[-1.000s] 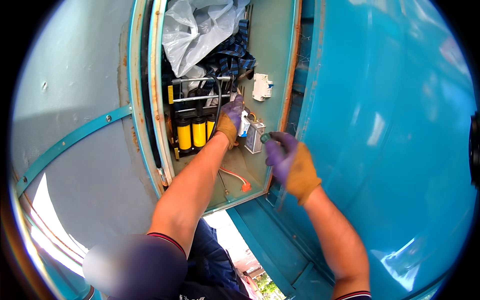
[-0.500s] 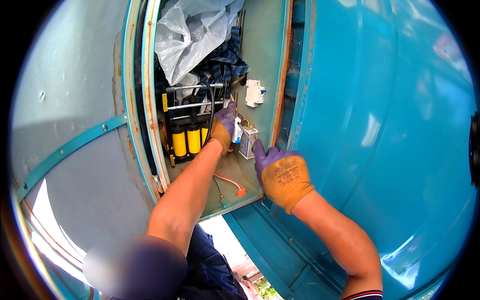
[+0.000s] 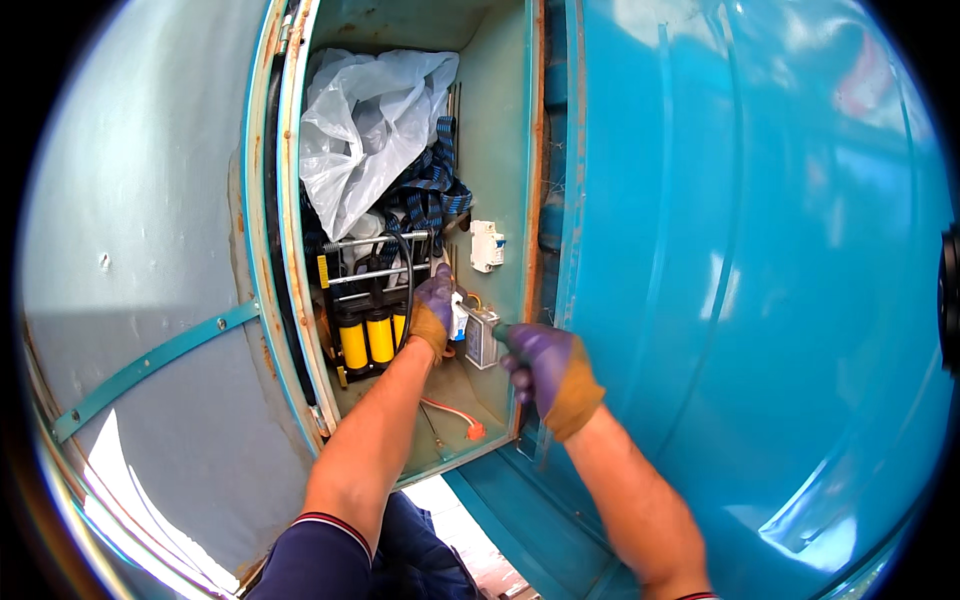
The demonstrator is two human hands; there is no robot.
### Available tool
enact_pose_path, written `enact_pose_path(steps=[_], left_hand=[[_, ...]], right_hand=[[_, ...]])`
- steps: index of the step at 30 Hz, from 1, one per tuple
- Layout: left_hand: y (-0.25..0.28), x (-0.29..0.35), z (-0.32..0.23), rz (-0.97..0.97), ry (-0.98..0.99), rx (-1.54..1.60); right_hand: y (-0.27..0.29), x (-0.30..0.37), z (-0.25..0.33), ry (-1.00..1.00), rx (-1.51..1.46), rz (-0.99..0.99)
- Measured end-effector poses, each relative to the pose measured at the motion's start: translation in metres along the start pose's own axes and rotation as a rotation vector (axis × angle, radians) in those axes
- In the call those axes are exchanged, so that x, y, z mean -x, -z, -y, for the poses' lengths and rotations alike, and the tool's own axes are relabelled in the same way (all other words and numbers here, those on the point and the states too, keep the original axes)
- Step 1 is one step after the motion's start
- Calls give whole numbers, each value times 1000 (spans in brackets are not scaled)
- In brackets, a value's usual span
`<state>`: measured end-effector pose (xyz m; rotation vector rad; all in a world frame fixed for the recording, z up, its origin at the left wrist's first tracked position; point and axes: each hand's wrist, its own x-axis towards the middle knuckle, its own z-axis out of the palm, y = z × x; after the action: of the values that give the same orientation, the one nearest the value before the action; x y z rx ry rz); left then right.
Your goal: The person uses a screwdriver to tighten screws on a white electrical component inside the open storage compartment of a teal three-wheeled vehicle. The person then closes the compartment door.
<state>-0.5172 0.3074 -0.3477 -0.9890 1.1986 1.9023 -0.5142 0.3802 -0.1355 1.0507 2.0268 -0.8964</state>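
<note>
My left hand (image 3: 433, 303), in a purple and orange work glove, is closed around the edge of a small white circuit breaker (image 3: 459, 318) with a blue part. My right hand (image 3: 548, 372), gloved alike, grips a screwdriver by its dark green handle (image 3: 500, 332). Its thin shaft points left toward the breaker; where the tip rests is hard to make out. Just below the shaft, a grey rectangular box (image 3: 483, 340) is against the compartment's right wall, with a yellowish wire above it. Higher on that wall sits another white circuit breaker (image 3: 487, 246).
A foot pump with yellow cylinders (image 3: 379, 335) stands left of my left hand. Behind it lie blue-black straps (image 3: 430, 190) and a clear plastic bag (image 3: 365, 130). An orange-ended cable (image 3: 475, 431) lies on the compartment floor. A teal panel (image 3: 760, 250) flanks the right.
The view has shifted, so the compartment sits lower and further left. My right hand has turned, its fingers now curled round the screwdriver handle. My left hand stays at the breaker.
</note>
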Motion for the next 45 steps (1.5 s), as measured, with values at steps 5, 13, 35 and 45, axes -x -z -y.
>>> enact_pose_path(steps=[5,13,35,45], left_hand=[[3,-7,4,27,-55,-22],[6,-17,12,94,-5,-135],[6,-9,13,-21,-122,-130],[9,-27,27,69,-164,-209]], right_hand=[[4,22,16,125,257,-59],[-10,11,3,-171,-481,-10],[-17,28,26,445,1106,-57],[-15,36,26,517,1427,41]])
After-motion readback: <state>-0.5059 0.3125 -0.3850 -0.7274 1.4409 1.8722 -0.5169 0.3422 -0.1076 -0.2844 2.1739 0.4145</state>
